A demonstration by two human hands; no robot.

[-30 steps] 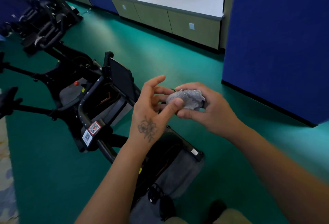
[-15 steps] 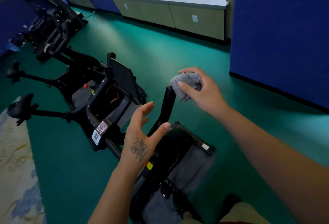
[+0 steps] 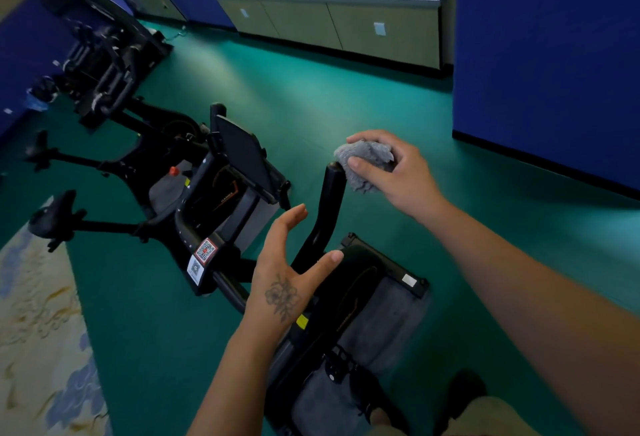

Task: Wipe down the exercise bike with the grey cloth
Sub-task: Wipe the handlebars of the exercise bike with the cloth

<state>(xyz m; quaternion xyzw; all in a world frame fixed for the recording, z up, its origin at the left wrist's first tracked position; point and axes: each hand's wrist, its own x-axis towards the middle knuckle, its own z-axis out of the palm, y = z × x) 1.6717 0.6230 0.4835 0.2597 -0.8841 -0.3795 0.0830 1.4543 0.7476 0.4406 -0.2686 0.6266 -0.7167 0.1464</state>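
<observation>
Teal vinyl gym floor (image 3: 346, 96), smooth, blue padded wall panels at 2 o'clock. Black steel-framed exercise bike (image 3: 346, 297) at 6 o'clock: heavy, rigid, likely stays put under wiping. Upright black handlebar grip (image 3: 334, 193), centre, tubular, probably rubbery. Right hand (image 3: 398, 176) clutching bunched fluffy grey cloth (image 3: 363, 165), soft, light, compressible, pressed at grip's tip. Left hand (image 3: 287, 273) spread, empty, just beside grip's base.

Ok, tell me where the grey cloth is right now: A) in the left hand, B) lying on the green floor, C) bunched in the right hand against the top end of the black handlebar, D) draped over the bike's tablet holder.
C: the right hand holds the bunched grey cloth against the tip of the black handlebar; the left hand is open and holds nothing.
</observation>
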